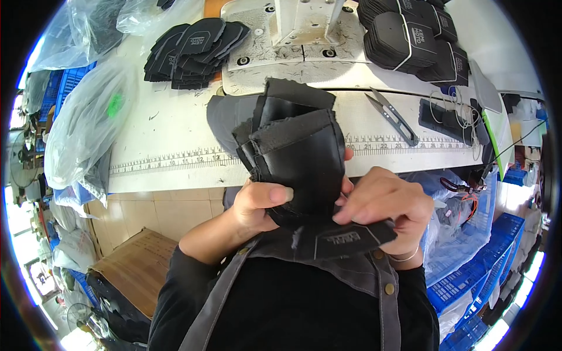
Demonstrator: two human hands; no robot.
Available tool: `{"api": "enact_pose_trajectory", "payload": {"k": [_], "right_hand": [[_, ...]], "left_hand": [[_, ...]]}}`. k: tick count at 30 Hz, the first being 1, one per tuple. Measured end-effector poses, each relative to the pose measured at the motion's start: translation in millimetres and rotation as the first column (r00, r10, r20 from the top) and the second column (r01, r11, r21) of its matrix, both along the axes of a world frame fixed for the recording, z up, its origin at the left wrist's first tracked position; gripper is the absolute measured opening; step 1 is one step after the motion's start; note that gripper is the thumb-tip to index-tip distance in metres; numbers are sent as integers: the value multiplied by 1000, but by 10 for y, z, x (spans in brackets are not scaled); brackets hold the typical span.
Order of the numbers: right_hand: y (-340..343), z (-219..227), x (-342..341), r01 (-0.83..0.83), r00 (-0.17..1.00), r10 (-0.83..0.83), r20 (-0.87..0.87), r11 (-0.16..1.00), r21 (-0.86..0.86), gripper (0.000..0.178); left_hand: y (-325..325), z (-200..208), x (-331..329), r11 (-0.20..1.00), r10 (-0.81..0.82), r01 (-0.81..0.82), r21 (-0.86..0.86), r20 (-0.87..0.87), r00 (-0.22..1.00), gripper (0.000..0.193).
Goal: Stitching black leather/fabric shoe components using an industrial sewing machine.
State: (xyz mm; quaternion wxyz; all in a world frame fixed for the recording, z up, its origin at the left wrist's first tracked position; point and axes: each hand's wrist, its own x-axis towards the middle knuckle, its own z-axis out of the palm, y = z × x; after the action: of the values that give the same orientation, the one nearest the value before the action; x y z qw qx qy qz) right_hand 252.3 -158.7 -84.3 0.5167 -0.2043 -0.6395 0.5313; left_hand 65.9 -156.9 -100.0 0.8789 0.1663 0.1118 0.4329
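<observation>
While our left hand [257,202] grips the black pouch [304,175] with the thumb on its front, our right hand [389,202] closes its fingers on the printed flap [348,240] at the lower end. We hold the pouch upright before our chest, over the near edge of the bench [158,155]. On this bench, the snips [393,118] lie to the right, near the tied stacks [401,47].
</observation>
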Motion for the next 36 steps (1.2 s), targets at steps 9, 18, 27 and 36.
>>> {"api": "enact_pose_trajectory", "payload": {"k": [9, 18, 27, 36], "right_hand": [[-30, 52, 19, 34, 998, -37, -42, 996, -82, 23], [-91, 111, -88, 333, 859, -348, 376, 937, 105, 26], [-103, 98, -147, 368, 771, -489, 408, 865, 342, 27], [-73, -85, -55, 335, 919, -391, -54, 843, -421, 31]], "left_hand": [[-33, 147, -6, 990, -18, -17, -142, -247, 969, 81], [-37, 51, -42, 989, 126, -140, -44, -231, 965, 52], [-28, 71, -22, 980, 151, -179, -86, -261, 953, 48], [-58, -1, -36, 980, 123, -147, -134, -176, 977, 44]]}}
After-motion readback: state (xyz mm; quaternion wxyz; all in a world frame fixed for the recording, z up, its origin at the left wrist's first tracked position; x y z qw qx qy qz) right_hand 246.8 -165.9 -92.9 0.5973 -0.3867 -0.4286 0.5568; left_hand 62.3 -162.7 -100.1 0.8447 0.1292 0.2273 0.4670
